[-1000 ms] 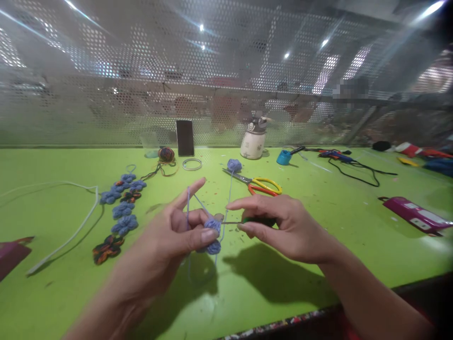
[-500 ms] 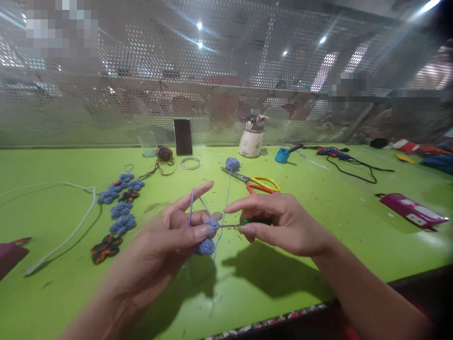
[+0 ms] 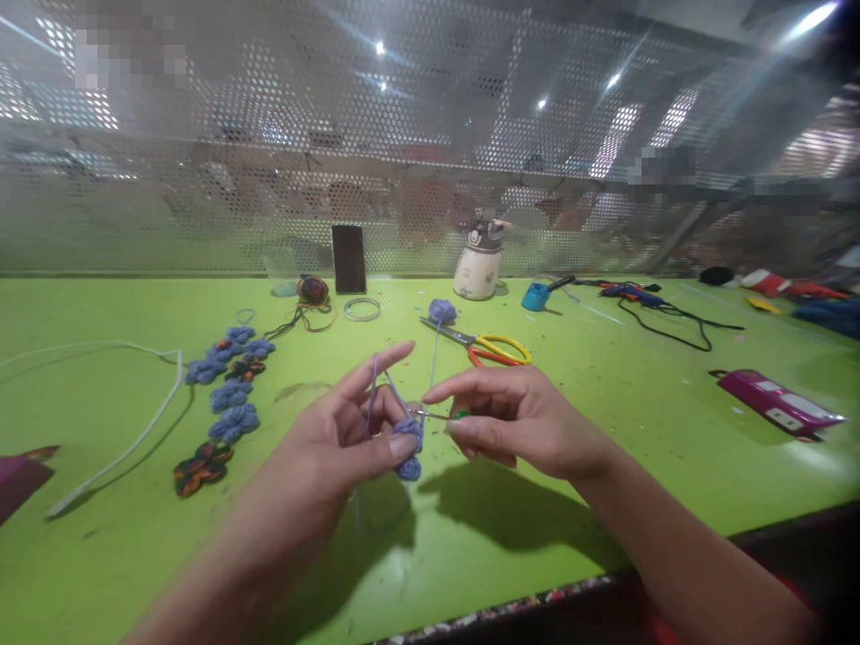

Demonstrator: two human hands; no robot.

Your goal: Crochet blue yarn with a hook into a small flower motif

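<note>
Between thumb and fingers, my left hand (image 3: 342, 434) pinches a small piece of blue-purple crochet work (image 3: 408, 439). A strand of the same yarn loops over its raised index finger. My right hand (image 3: 517, 417) grips the green handle of a crochet hook (image 3: 434, 415), whose metal shaft points left to the top of the piece. Most of the handle is hidden by the fingers. From the work, yarn runs up to a small blue-purple yarn ball (image 3: 442, 311), which lies by the blades of yellow-and-orange-handled scissors (image 3: 494, 347).
On the left lies a row of crocheted flowers (image 3: 232, 394) beside a white cable (image 3: 151, 425). Farther back are a multicoloured yarn ball (image 3: 313, 290), a ring (image 3: 361, 310), a phone (image 3: 348, 260) and a bottle (image 3: 478, 269). A purple power strip (image 3: 772, 399) lies right.
The hook's shaft has risen and now slants at the top of the crochet piece. My left hand has shifted slightly right with the piece; the right hand has moved slightly left.
</note>
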